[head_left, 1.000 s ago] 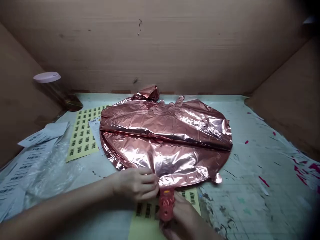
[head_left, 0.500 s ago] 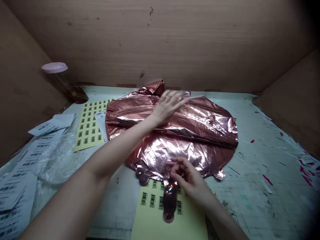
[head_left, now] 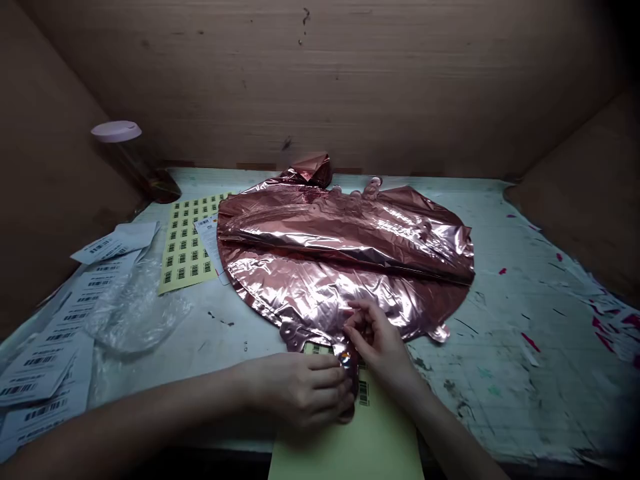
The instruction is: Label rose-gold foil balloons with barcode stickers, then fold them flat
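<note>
The work surface (head_left: 500, 347) is a pale green cutting mat, scuffed and flecked with pink and dark marks, thickest toward its right edge. Brown cardboard walls (head_left: 350, 80) close it in at the back and on both sides, so the space reads as a shallow booth lit from the front.

A flattened rose-gold foil balloon (head_left: 345, 257) lies across the middle of the surface, folded over itself along a crease that runs left to right, with a crumpled foil piece (head_left: 310, 168) at the back edge just behind it. Its narrow neck (head_left: 347, 363) points toward the near edge and lies on a pale yellow sheet of barcode labels (head_left: 350, 447). A second yellow label sheet (head_left: 187, 243) lies just left of the balloon, loose white barcode slips (head_left: 55, 340) and a clear plastic bag (head_left: 135, 310) fill the near left corner, and a bottle with a pink lid (head_left: 133, 157) leans in the far left corner.

The left hand (head_left: 300, 390) comes in low from the left along the near edge, palm down, fingers curled and closed around the neck. The right hand (head_left: 380, 343) reaches in from the near right, its fingertips pressed on the foil where the neck meets the balloon body; whether it pinches the foil or only presses on it cannot be told.
</note>
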